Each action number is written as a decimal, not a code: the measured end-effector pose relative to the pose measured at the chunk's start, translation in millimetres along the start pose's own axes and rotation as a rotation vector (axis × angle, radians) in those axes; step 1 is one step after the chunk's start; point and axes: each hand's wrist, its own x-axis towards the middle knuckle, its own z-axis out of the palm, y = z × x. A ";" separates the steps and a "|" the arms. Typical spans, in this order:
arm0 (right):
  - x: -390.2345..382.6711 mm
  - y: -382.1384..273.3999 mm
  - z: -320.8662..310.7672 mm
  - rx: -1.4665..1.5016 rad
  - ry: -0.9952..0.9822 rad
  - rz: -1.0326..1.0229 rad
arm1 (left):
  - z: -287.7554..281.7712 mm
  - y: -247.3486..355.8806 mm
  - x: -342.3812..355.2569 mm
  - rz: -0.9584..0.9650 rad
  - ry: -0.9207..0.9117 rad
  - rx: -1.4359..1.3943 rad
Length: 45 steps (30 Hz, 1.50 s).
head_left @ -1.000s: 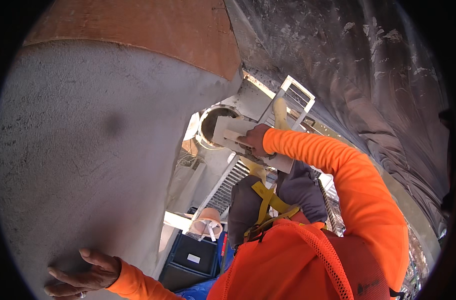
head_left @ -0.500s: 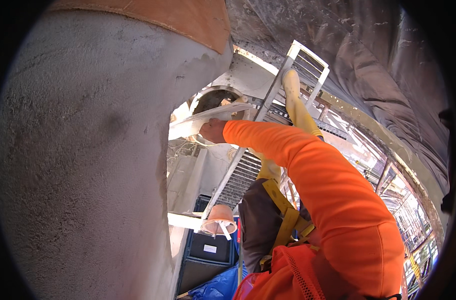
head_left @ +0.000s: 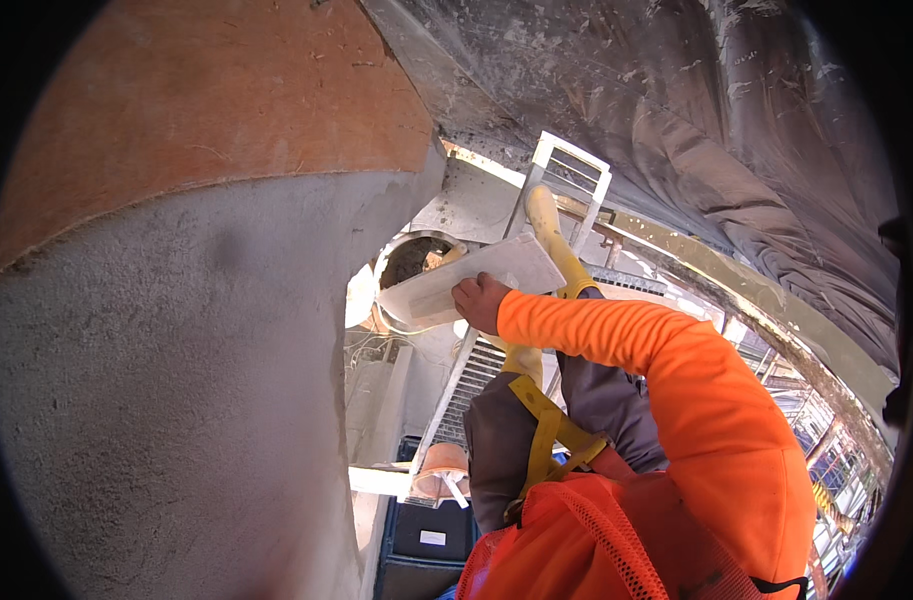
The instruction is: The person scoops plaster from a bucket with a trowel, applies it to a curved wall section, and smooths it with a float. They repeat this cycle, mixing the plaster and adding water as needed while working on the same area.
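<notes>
My right hand grips a flat, pale plastering trowel, held out above my legs and the metal walkway, partly in front of a round opening or container with a dark inside. A rough grey plastered wall fills the left of the view, with an orange-brown panel along its upper part. My left hand is out of sight. My yellow boots are beyond the trowel.
The white-railed metal walkway runs beneath me, beside an orange bucket with a white tool in it and a dark bin. Dark plastic sheeting hangs at upper right; scaffolding shows below right.
My left hand, spread on the wall a second ago, has left the view. My right hand with the trowel swung left, then back rightward and slightly down, with the blade now at a different tilt.
</notes>
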 end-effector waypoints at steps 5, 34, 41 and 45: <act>-101.2 127.3 -125.8 0.247 -0.375 0.516 | -10.1 -5.4 7.4 -0.053 -0.045 0.076; 82.1 350.2 -733.9 1.511 1.177 -0.459 | -55.9 -126.5 393.3 -0.499 0.135 0.250; 123.4 348.6 -908.4 1.324 0.874 -0.516 | -57.7 -122.0 398.0 -0.523 0.103 0.264; 139.3 337.4 -972.6 0.971 0.882 -0.513 | -58.1 -118.2 402.6 -0.509 0.118 0.240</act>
